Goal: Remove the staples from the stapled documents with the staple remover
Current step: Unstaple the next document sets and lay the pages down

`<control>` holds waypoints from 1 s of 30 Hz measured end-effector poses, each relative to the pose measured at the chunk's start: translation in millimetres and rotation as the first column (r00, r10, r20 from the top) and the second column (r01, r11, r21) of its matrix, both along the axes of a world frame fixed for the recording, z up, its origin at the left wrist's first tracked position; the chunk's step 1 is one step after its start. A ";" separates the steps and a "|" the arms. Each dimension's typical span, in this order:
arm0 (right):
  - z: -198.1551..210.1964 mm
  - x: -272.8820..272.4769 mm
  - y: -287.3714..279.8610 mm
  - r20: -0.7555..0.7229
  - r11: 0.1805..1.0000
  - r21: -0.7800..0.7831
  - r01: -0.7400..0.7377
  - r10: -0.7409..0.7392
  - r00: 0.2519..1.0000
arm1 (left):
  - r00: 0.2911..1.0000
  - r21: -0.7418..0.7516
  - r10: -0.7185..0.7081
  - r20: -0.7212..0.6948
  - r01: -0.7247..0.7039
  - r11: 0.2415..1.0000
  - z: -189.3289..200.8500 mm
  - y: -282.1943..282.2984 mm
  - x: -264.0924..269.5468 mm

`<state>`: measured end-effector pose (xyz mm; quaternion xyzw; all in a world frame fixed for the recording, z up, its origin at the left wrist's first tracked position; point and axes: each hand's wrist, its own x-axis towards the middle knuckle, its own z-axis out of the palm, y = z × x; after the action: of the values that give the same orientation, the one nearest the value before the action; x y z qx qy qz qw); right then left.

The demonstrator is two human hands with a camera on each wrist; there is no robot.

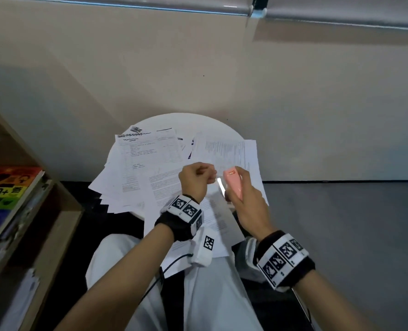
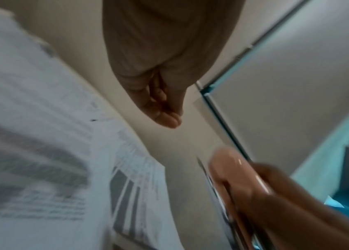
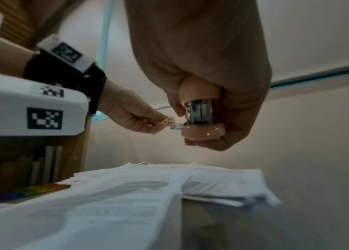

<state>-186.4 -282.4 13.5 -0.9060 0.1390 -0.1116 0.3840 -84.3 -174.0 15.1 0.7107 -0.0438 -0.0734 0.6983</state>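
A pink staple remover with a metal blade is gripped in my right hand, held above the papers. In the right wrist view its steel jaws face the camera. My left hand is just left of it, fingers curled, thumb and fingertips pinching a small shiny staple at the remover's tip. Printed documents lie fanned in loose stacks over a small round white table. One stack hangs over the near edge onto my lap. The left wrist view is blurred, showing papers and the remover.
A wooden bookshelf stands at the left with a rainbow-coloured book lying on it. A beige wall rises right behind the table. Grey floor lies to the right. My white-clad lap is under the near papers.
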 end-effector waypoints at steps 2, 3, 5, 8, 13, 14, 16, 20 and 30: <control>-3.6 -32.2 -18.0 0.037 0.995 0.088 0.051 -0.055 0.998 | 0.997 0.039 -0.078 0.028 0.077 0.996 11.5 -7.0 -3.6; -7.9 -49.7 -30.8 0.042 0.986 0.131 0.103 -0.110 0.993 | 0.987 0.071 -0.154 0.036 0.152 0.986 16.7 -14.2 -9.9; -16.9 -84.9 -58.5 0.029 0.951 0.196 0.240 -0.251 0.968 | 0.944 0.144 -0.329 0.024 0.322 0.936 22.3 -37.6 -34.4; -26.6 -135.5 -94.8 -0.006 0.864 0.273 0.422 -0.437 0.899 | 0.868 0.207 -0.496 -0.012 0.487 0.848 8.2 -90.2 -86.6; -33.2 -196.3 -133.4 -0.020 0.752 0.326 0.572 -0.600 0.800 | 0.858 0.316 -0.502 -0.112 0.510 0.800 -70.4 -158.0 -129.1; -37.0 -207.2 -141.0 -0.037 0.731 0.325 0.600 -0.624 0.780 | 0.870 0.348 -0.468 -0.154 0.492 0.798 -90.8 -164.2 -130.2; -49.7 -226.4 -153.7 -0.087 0.687 0.330 0.647 -0.661 0.746 | 0.894 0.424 -0.394 -0.213 0.448 0.788 -128.6 -170.7 -130.4; -90.9 -259.3 -174.3 -0.132 0.618 0.322 0.717 -0.721 0.680 | 0.929 0.485 -0.289 -0.230 0.367 0.794 -178.3 -183.0 -123.5; -143.1 -282.6 -172.8 -0.254 0.534 0.297 0.792 -0.755 0.604 | 0.894 0.383 -0.372 -0.250 0.444 0.810 -231.5 -184.4 -112.4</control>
<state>-469.0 -455.2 -129.6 -0.6616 0.5620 -0.1975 0.4554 -196.8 -358.5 -216.4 0.8123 -0.1214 -0.2877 0.4926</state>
